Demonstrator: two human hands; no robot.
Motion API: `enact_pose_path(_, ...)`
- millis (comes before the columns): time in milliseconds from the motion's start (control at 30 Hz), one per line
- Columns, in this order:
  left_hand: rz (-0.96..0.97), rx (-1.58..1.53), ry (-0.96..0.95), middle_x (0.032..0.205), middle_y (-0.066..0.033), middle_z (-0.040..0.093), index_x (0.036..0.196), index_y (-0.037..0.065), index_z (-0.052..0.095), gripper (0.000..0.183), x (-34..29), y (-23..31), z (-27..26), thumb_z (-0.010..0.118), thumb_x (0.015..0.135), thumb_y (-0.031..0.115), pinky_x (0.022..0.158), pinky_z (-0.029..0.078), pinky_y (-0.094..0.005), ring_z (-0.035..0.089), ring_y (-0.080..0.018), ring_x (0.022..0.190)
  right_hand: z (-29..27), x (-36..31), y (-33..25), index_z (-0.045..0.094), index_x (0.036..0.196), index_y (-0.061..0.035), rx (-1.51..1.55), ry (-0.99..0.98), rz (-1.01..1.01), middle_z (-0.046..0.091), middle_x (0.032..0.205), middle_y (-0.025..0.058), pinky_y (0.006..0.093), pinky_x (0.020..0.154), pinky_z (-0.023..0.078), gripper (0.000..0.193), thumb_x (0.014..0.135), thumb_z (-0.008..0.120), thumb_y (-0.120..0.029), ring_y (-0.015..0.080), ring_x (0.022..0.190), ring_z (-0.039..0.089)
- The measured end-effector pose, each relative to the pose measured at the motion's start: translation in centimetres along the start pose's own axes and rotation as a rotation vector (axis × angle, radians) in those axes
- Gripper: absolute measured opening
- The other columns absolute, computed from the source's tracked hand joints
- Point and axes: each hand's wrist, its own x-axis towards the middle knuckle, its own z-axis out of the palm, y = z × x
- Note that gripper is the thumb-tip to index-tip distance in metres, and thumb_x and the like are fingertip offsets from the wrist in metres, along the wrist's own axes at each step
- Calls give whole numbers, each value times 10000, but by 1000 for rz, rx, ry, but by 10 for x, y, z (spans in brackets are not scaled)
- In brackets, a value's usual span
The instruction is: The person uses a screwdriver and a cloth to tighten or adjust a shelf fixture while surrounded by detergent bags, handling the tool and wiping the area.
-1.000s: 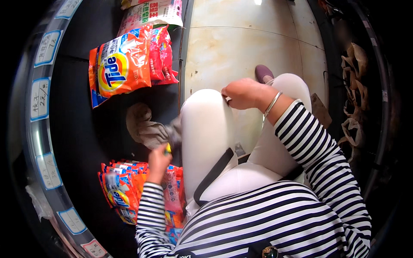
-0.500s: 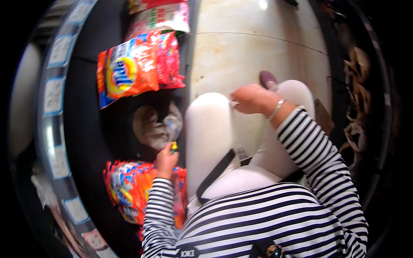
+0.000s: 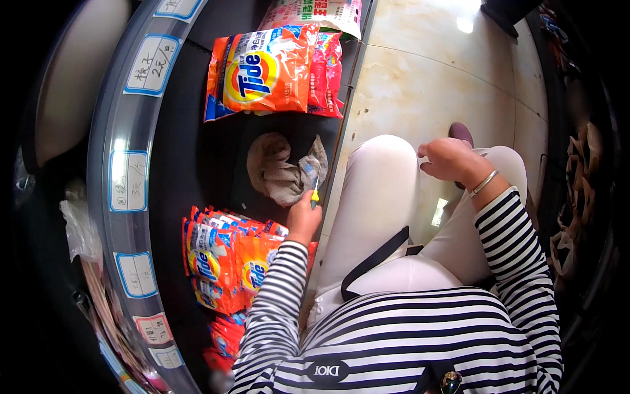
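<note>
Left hand grips a slim tool beside a crumpled cloth on a low black shelf

At the far left of my view, a clear curved strip (image 3: 128, 125) carrying handwritten labels edges the black shelf (image 3: 197, 157). Next come two groups of orange packets: a lower pile (image 3: 213, 253) nearer the body and an upper group (image 3: 266, 72) farther off, with pinkish-red packets (image 3: 326, 75) against its right side.

Between the groups lies a crumpled grey-brown cloth (image 3: 272, 167). Just below its right part is the left hand (image 3: 304, 218), fingers wrapped around a slim tool (image 3: 315, 196) with a yellow collar. Its thin, pale shaft points away from the body and overlaps the cloth in my view; I cannot tell whether they touch, or exactly what kind of tool it is.

For careful handling here, I would hold the handle firmly, move the tip in short strokes, and steer it clear of both packet groups, since their thin film could probably tear. Bunched folds might snag the shaft, so I would flatten the cloth first.

Farther right, past a knee in white trousers (image 3: 380, 177), the right hand (image 3: 453, 159) hangs above the gap between the legs, fingers bent inward. I see nothing in it, but its palm is hidden, so I cannot tell how tightly it is curled or whether it grips something.
</note>
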Motion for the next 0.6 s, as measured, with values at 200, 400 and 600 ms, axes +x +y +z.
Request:
enact_pose_path(200, -297, -405, -218, 759, -196, 638, 1153, 51, 556, 447, 18, 11, 3, 578, 715, 135, 587, 500, -369, 630, -278, 577, 7, 7, 5, 607, 1044, -64, -68, 37, -43, 641, 876, 150, 373, 736, 470, 285, 787, 528, -158, 312, 843, 601)
enact_pose_path(400, 10, -127, -92, 869, -209, 634, 1121, 110, 577, 418, -13, -24, 29, 600, 708, 164, 719, 482, -436, 616, -356, 802, -3, 7, -7, 593, 1041, -71, -23, -42, 11, 624, 934, 167, 404, 802, 450, 276, 782, 531, -144, 353, 923, 571)
enact_pose_path(600, 89, 102, -139, 865, -194, 618, 1145, 111, 544, 407, -14, -27, 34, 542, 739, 141, 691, 483, -466, 605, -373, 784, -2, 6, -7, 602, 1024, -71, -39, -34, 3, 626, 928, 165, 402, 800, 451, 261, 781, 533, -137, 352, 918, 572)
